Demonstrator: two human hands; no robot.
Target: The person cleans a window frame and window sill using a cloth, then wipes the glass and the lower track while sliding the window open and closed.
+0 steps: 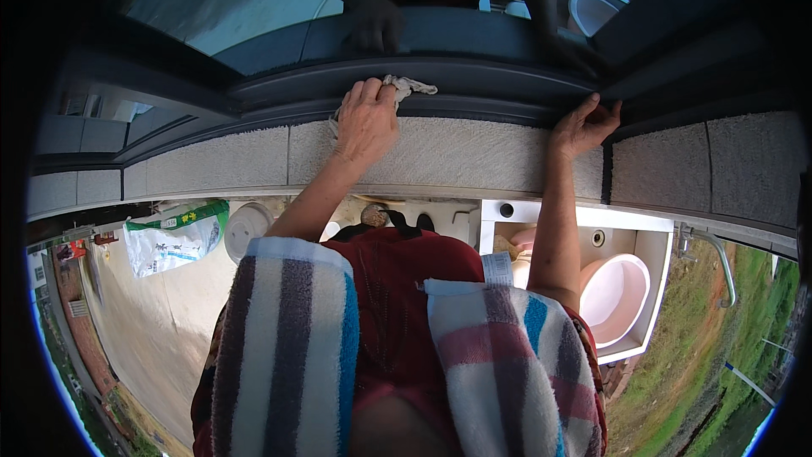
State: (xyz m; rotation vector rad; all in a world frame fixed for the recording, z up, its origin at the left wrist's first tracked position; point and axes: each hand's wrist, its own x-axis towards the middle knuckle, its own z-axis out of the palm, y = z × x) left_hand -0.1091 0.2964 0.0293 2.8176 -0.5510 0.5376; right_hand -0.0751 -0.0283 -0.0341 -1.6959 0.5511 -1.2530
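Note:
My left hand [370, 118] is closed over a crumpled whitish cloth [411, 85] and presses it onto the dark window frame [474, 85]. One end of the cloth sticks out to the right past my fingers, and a bit shows at the left of my palm. Farther right, my right hand [585, 127] rests by the corner of the frame, its fingers apart and nothing in it. Beneath the frame runs a rough pale stone sill [457, 152]. Dark window glass [254, 0] above mirrors my arms and the basins.
A white sink [655, 288] with a pink basin [611, 296] and a curved tap [723, 267] stands below right. A white and green bag [173, 241] and a round white tub [247, 233] are at the left. A striped towel [288, 338] hangs over my shoulders.

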